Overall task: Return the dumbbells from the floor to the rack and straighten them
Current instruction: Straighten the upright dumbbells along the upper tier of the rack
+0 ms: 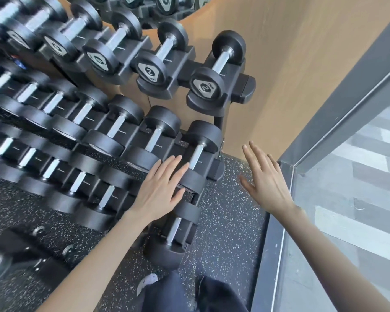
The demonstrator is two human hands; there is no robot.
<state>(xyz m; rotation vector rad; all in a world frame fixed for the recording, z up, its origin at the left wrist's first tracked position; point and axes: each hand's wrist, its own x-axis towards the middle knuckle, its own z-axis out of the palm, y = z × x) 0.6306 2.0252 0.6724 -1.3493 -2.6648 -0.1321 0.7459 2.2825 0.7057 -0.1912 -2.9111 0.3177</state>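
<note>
A black three-tier dumbbell rack (245, 86) fills the left and middle, its cradles holding rows of black dumbbells with steel handles. The rightmost middle-tier dumbbell (197, 154) lies just under my left hand (161, 188), which is flat and open, fingers resting on or just above its near head. The rightmost bottom-tier dumbbell (173, 233) sits below that hand, near my legs. My right hand (265, 179) hovers open, fingers spread, over the speckled floor to the right of the rack, holding nothing. No dumbbell shows on the floor.
Speckled black rubber floor (225, 221) lies between the rack and a grey-framed glass wall (324, 136) on the right. A tan wall (291, 52) stands behind the rack. My dark trouser legs and a shoe (148, 281) are at the bottom.
</note>
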